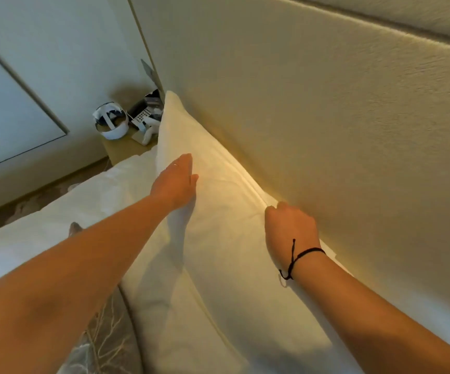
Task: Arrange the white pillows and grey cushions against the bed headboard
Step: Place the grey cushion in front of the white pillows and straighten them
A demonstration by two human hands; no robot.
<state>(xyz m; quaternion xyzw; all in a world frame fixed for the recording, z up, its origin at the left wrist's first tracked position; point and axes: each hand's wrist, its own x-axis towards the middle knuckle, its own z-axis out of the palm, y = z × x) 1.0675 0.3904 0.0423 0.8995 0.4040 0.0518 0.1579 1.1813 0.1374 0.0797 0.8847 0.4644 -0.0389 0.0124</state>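
White pillow (218,211): standing against the headboard (326,117). Left hand (176,182) is pressing its face, fingers (184,163) straight; right hand (290,228) fingers are pinching its top edge.

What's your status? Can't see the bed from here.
Left hand flat on white pillow, fingers straight. Right hand pinching its top edge at headboard. Pillow upright against headboard. Grey cushion beside it, not yet placed.

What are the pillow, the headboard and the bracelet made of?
The pillow looks like soft white woven cloth, probably cotton: it creases and dents under the left hand. The headboard seems padded and covered in matte beige fabric or textured vinyl; a fine grain and a seam show. The bracelet looks like thin black cord, knotted, with loose ends.
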